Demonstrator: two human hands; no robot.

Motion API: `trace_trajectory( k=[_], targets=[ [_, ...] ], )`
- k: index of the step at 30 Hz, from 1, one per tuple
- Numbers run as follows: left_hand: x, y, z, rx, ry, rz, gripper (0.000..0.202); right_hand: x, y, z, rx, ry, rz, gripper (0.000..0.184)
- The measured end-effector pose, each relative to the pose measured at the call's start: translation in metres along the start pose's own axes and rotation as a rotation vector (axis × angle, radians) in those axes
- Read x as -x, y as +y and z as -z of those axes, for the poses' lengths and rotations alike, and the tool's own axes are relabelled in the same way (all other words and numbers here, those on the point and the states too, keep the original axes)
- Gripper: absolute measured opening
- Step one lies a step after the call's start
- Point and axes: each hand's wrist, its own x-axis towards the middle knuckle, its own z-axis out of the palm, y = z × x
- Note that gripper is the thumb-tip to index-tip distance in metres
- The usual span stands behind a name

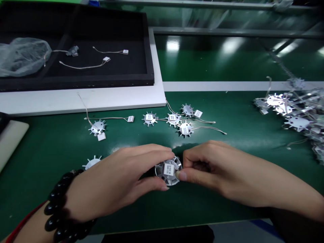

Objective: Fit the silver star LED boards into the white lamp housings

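Near the front edge of the green table, a round metal ring part point(172, 181) with a white printed square point(168, 169) at its centre is between my hands. My left hand point(131, 175) grips it from the left, fingers over the top and thumb at the lower edge. On its right side, the thumb of my right hand point(212, 168) presses the rim near the white square; the other fingers are curled. Just beyond lie several spoked metal discs, among them one disc point(186, 129) with a white square and thin wires. Another spoked disc point(92, 163) is partly hidden behind my left hand.
A black tray point(149, 64) on a white board point(121, 98) stands at the back left, holding a clear plastic bag point(25, 57) and wired white squares. To the right is a heap of spoked metal parts point(298, 123). A metal rail point(227, 32) runs along the back.
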Motion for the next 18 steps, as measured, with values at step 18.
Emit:
trace_trajectory(
  k=[18],
  targets=[
    [-0.0024,0.0011,-0.0042,0.031,-0.11,-0.032,0.041,0.0016,0.0043,-0.0019,0.078,-0.027,0.074,0.036]
  ],
)
